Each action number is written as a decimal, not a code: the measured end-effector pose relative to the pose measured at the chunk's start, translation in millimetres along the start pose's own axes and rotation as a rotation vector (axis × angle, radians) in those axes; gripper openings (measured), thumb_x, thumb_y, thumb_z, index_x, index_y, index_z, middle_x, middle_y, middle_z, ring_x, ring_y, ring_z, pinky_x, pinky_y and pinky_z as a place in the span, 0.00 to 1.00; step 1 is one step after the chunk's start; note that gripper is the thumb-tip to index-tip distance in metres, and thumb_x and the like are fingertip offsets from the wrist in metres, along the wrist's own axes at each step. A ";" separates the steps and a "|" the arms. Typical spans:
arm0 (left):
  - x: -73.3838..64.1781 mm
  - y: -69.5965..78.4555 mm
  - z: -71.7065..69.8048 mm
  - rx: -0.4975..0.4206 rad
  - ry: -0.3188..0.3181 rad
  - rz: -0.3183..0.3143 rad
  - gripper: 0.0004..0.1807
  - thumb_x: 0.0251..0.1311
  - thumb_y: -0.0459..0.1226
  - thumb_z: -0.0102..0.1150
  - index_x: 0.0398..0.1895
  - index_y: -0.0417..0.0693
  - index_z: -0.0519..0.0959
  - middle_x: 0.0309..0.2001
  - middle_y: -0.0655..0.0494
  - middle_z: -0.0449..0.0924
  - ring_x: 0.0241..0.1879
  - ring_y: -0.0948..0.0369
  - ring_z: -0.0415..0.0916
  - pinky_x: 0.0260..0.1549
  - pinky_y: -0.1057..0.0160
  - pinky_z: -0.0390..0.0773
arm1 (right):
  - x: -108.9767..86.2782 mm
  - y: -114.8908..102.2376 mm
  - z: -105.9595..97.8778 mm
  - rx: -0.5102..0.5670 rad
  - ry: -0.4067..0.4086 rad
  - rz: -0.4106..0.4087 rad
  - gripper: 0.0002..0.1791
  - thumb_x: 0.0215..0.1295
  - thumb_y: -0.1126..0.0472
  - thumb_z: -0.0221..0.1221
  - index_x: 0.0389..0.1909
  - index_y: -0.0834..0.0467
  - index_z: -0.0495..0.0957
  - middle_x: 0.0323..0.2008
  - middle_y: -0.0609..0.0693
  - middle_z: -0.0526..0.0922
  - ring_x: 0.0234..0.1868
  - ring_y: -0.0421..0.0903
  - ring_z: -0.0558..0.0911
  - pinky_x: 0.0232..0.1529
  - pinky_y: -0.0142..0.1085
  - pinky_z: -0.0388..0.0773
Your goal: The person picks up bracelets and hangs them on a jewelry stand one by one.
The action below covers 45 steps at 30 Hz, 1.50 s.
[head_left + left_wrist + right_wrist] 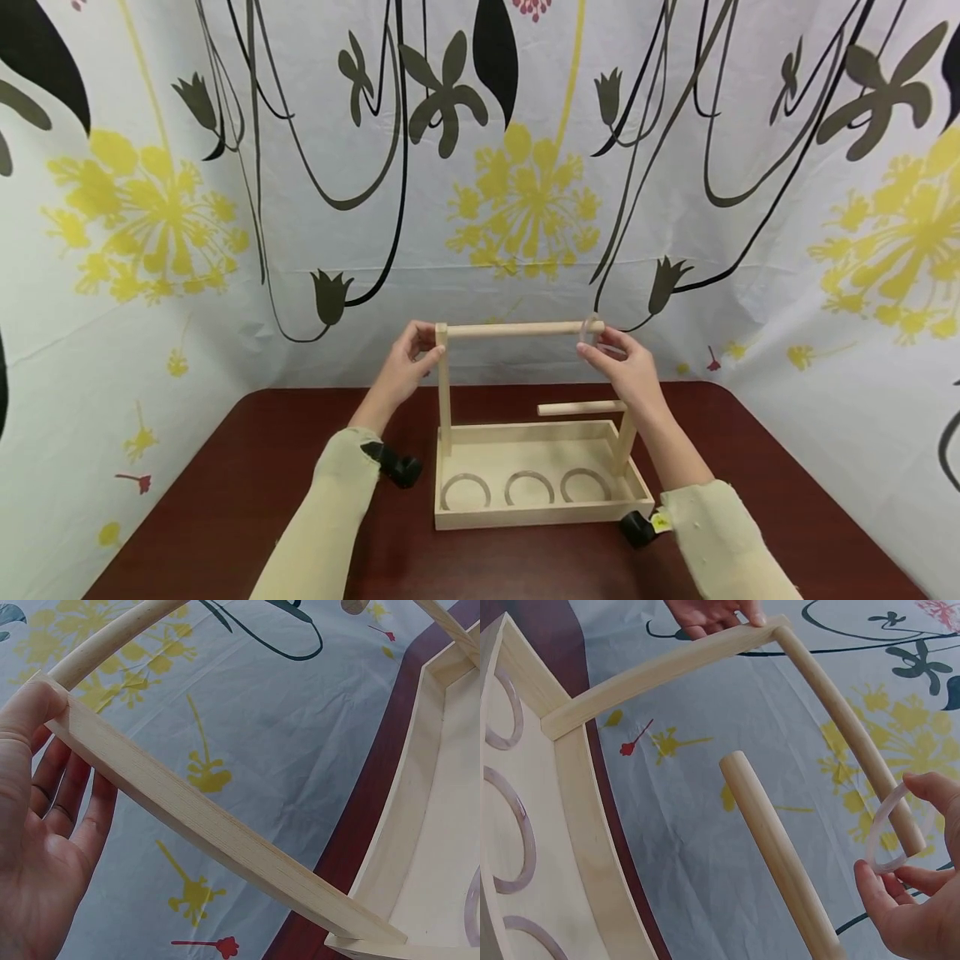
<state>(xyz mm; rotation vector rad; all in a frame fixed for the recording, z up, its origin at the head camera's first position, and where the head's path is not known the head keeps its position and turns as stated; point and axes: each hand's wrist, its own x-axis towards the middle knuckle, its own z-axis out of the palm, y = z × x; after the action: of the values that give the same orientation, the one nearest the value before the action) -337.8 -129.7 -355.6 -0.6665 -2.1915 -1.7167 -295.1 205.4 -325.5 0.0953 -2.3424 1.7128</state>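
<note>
Pinching translucent ring, right fingers curved, left fingers gripping post

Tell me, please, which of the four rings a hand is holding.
The ring at the free end of the upper rod, pinched by the right hand; the other three rings are in the wooden tray.

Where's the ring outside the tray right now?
In the right wrist view, far right, the ring is pinched by the right hand, around the free end of the upper bar.
</note>
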 end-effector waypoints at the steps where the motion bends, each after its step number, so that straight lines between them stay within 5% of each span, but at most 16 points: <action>1: 0.1 0.2 0.0 -0.001 0.001 0.001 0.14 0.70 0.30 0.54 0.55 0.37 0.69 0.48 0.41 0.74 0.40 0.62 0.72 0.30 0.67 0.70 | 0.2 -0.6 0.6 0.009 -0.004 0.004 0.41 0.66 0.46 0.63 0.75 0.57 0.60 0.71 0.58 0.67 0.71 0.53 0.68 0.69 0.46 0.65; 5: -0.3 1.0 0.4 -0.001 0.002 -0.003 0.14 0.70 0.30 0.54 0.55 0.37 0.68 0.48 0.40 0.75 0.40 0.63 0.73 0.30 0.67 0.70 | 1.5 -2.2 4.1 0.038 -0.014 0.026 0.42 0.67 0.47 0.63 0.76 0.57 0.58 0.72 0.58 0.67 0.70 0.49 0.70 0.67 0.37 0.68; 10: -0.8 1.6 1.2 -0.001 0.002 -0.018 0.13 0.70 0.30 0.54 0.55 0.38 0.68 0.48 0.41 0.75 0.41 0.64 0.73 0.30 0.67 0.70 | 3.5 -2.3 10.6 0.165 -0.034 0.069 0.41 0.67 0.50 0.63 0.75 0.60 0.59 0.69 0.57 0.66 0.55 0.33 0.76 0.57 0.24 0.75; 19: -0.5 1.5 0.7 -0.016 0.007 0.001 0.13 0.70 0.29 0.55 0.54 0.36 0.69 0.48 0.40 0.75 0.40 0.64 0.72 0.29 0.68 0.69 | 5.8 -4.3 24.9 0.445 -0.094 0.154 0.41 0.69 0.59 0.62 0.77 0.63 0.53 0.75 0.59 0.56 0.51 0.30 0.77 0.60 0.25 0.75; 30: 0.5 -0.3 2.4 -0.026 0.001 0.005 0.14 0.70 0.30 0.55 0.56 0.35 0.68 0.49 0.39 0.75 0.40 0.65 0.72 0.28 0.67 0.68 | 7.1 -9.3 43.3 0.533 -0.119 0.166 0.38 0.70 0.64 0.58 0.76 0.64 0.53 0.73 0.58 0.57 0.46 0.29 0.79 0.60 0.27 0.75; 41: 0.8 2.0 0.8 -0.030 0.005 0.028 0.14 0.69 0.28 0.55 0.54 0.35 0.69 0.47 0.40 0.75 0.38 0.66 0.72 0.28 0.69 0.68 | 7.1 -14.7 55.8 0.484 -0.154 0.132 0.35 0.70 0.63 0.58 0.75 0.64 0.56 0.59 0.50 0.64 0.49 0.31 0.77 0.62 0.28 0.74; 45: 0.8 1.7 -0.4 -0.028 0.001 0.029 0.14 0.69 0.28 0.55 0.55 0.35 0.68 0.47 0.40 0.74 0.38 0.65 0.72 0.27 0.68 0.68 | 8.0 -13.2 59.2 0.455 -0.173 0.125 0.35 0.70 0.62 0.59 0.74 0.62 0.57 0.60 0.51 0.63 0.52 0.33 0.75 0.63 0.28 0.74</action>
<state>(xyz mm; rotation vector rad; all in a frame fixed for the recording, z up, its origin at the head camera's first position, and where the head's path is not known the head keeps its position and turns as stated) -337.7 -129.6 -353.7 -0.7011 -2.1504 -1.7361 -309.4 146.0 -328.3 0.1850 -2.0570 2.3590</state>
